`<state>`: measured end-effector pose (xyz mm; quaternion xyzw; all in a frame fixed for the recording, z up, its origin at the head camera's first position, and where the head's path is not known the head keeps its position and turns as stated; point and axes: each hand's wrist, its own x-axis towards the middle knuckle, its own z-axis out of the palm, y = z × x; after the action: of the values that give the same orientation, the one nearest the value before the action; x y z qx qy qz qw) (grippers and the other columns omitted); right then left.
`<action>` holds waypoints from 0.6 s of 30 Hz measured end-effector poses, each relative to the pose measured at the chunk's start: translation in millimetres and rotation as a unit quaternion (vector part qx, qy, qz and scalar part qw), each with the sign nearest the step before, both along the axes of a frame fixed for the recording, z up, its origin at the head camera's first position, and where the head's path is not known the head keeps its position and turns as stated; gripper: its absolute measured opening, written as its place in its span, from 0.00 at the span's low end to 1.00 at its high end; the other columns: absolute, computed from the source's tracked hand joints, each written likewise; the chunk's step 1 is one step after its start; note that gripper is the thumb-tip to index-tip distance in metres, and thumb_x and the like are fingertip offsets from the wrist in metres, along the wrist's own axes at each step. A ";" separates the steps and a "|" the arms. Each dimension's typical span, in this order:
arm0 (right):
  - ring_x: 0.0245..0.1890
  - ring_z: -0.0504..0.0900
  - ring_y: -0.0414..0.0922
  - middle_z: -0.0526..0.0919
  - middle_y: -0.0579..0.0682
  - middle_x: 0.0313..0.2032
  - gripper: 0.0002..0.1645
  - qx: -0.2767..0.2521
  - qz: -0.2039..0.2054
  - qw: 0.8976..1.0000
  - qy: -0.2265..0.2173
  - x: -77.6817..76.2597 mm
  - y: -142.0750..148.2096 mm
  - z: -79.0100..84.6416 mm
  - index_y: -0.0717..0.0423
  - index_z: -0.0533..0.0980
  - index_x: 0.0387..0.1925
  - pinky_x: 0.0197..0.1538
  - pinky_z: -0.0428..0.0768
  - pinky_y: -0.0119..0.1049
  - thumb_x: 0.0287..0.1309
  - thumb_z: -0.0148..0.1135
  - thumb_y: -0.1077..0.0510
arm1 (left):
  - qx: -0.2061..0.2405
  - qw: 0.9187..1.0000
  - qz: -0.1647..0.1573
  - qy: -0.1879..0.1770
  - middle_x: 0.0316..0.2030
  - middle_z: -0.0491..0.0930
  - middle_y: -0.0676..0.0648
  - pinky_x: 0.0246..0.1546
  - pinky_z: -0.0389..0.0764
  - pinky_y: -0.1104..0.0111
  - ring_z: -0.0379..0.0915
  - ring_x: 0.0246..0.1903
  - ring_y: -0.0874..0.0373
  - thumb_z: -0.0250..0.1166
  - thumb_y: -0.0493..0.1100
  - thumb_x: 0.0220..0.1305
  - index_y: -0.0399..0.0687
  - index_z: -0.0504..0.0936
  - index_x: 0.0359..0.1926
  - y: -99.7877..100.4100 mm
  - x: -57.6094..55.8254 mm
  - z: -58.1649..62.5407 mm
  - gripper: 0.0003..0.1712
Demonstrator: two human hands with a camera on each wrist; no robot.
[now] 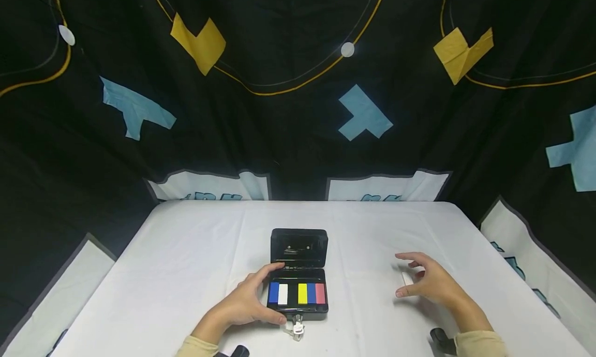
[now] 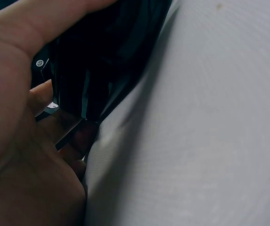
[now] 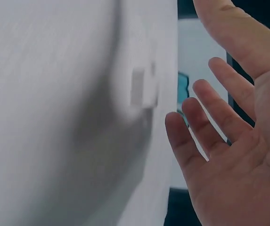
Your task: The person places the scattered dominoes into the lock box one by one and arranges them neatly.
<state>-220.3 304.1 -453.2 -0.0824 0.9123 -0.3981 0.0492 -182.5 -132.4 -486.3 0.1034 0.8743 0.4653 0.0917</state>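
Observation:
A small black cash box (image 1: 302,309) stands on the white table with its lid (image 1: 299,248) raised. In it lie coloured blocks side by side: a blue block (image 1: 273,293), a white block (image 1: 282,294), then a dark gap, a yellow block (image 1: 302,293), another blue one and a pink block (image 1: 320,293). Keys (image 1: 298,328) hang at its front. My left hand (image 1: 249,300) grips the box's left side, thumb at the front, fingers toward the hinge. To the right, my right hand (image 1: 430,279) is spread, holding nothing, beside a small white block (image 3: 138,88) on the table.
The white tabletop (image 1: 186,253) stretches around the box. A dark curtain (image 1: 279,139) with yellow and blue patches hangs behind it. Black wrist devices (image 1: 442,341) are at both wrists.

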 end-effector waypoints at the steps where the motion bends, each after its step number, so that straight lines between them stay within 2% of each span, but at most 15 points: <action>1: 0.51 0.77 0.61 0.73 0.65 0.59 0.57 0.002 -0.003 1.000 -0.001 0.8 3.5 -1.1 0.59 0.73 0.65 0.52 0.78 0.55 0.28 0.89 0.52 | 0.000 1.000 0.000 -0.001 0.65 0.69 0.41 0.58 0.58 0.26 0.61 0.64 0.37 0.88 0.57 0.27 0.72 0.67 0.71 0.4 0.0 -0.3 0.64; 7: 0.55 0.75 0.61 0.75 0.66 0.58 0.56 0.013 -0.035 0.999 -0.008 0.7 17.2 -10.3 0.60 0.75 0.63 0.57 0.75 0.59 0.27 0.89 0.50 | -0.001 1.000 0.006 -0.004 0.65 0.70 0.41 0.57 0.57 0.25 0.61 0.64 0.37 0.88 0.56 0.27 0.73 0.67 0.71 2.0 0.0 -1.0 0.64; 13: 0.52 0.78 0.56 0.80 0.61 0.53 0.51 0.027 -0.032 0.999 -0.006 -0.1 23.7 -21.8 0.62 0.78 0.60 0.55 0.77 0.53 0.29 0.88 0.48 | 0.000 1.000 0.006 -0.007 0.65 0.69 0.41 0.57 0.57 0.25 0.61 0.64 0.36 0.88 0.56 0.27 0.73 0.66 0.71 1.9 0.3 -1.8 0.64; 18: 0.51 0.78 0.55 0.81 0.60 0.52 0.49 0.038 -0.031 0.999 0.003 -2.3 24.2 -26.0 0.62 0.79 0.58 0.55 0.77 0.53 0.30 0.87 0.48 | 0.000 1.000 0.006 -0.006 0.64 0.70 0.42 0.57 0.59 0.26 0.63 0.63 0.38 0.88 0.56 0.26 0.74 0.66 0.71 1.3 -0.1 -2.2 0.64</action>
<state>-222.6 328.3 -479.2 -0.0531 0.9289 -0.3645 0.0371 -182.6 -131.1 -488.5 0.0955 0.8743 0.4664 0.0941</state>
